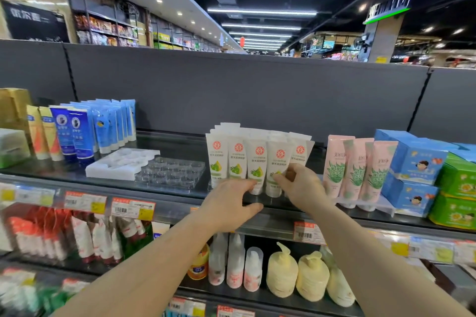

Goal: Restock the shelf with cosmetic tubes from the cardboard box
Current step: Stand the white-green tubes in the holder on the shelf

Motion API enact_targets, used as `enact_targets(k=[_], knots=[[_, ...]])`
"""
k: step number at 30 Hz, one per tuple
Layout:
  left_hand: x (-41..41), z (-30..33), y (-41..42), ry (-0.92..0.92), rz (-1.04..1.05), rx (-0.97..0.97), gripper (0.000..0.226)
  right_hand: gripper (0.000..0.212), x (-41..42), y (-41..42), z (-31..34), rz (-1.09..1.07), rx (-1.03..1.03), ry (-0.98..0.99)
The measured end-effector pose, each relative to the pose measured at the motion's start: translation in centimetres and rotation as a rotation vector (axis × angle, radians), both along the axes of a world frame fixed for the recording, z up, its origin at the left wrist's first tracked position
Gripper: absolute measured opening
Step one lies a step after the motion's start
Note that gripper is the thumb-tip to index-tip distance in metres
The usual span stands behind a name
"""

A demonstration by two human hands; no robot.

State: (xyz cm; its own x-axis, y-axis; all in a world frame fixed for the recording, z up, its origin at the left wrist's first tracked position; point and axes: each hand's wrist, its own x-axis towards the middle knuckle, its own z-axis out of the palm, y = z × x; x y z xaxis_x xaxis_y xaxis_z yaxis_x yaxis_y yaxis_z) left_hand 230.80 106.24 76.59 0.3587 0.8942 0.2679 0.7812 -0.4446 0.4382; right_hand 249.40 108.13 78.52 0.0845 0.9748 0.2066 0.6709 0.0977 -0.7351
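shelf (180,210): top level, front edge lined with price tags
white tubes (258,162): standing in rows near the shelf's front edge, beside pink tubes (355,170)
left hand (231,203): fingers spread, tips touching a front tube
right hand (300,185): fingers pinching a front tube

Top shelf (177,203) counts: 5 white tubes (258,162) in the front row (more rows behind, can't count), 3 pink tubes (356,167) right of them, 2 gold tubes (43,134) and 2 dark blue tubes (74,134) far left, 2 empty trays (144,166) between, 2 hands (231,203).
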Motion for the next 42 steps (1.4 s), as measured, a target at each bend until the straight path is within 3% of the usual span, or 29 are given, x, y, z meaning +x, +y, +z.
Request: enact_targets(k=[5,11,13,18,22,27,33,42], knots=[[-1.9,1.0,-1.3,-0.082,0.003,0.014,0.055,0.042,-0.8,-2.1,0.0,-0.163,0.141,0.089],[-9.7,0.9,-5.0,-0.081,0.112,0.077,0.053,0.022,-8.8,-6.7,-0.3,-0.216,0.257,0.072],[-14.5,0.2,-6.5,-0.027,0.171,0.087,0.053,0.019,-13.9,-8.3,-1.0,-0.151,0.264,-0.022],[-30.1,-1.8,-12.7,0.137,0.324,0.073,0.047,0.051,-30.0,-12.3,-3.7,0.109,0.148,-0.381],[-42.4,-3.3,-19.4,0.316,0.541,0.017,0.061,0.063,-43.6,-16.1,-5.9,0.292,0.051,-0.538],[-55.5,-3.9,-27.2,0.430,0.740,-0.047,0.064,0.066,-58.0,-20.7,-6.7,0.542,-0.028,-0.559],[-66.6,-6.0,-35.3,0.409,0.993,-0.126,0.065,0.067,-72.2,-25.0,-8.3,0.779,0.069,-0.610],[-79.7,-8.8,-36.4,0.403,1.260,-0.261,0.070,0.065,-89.4,-24.2,-12.5,1.027,0.081,-0.551]])
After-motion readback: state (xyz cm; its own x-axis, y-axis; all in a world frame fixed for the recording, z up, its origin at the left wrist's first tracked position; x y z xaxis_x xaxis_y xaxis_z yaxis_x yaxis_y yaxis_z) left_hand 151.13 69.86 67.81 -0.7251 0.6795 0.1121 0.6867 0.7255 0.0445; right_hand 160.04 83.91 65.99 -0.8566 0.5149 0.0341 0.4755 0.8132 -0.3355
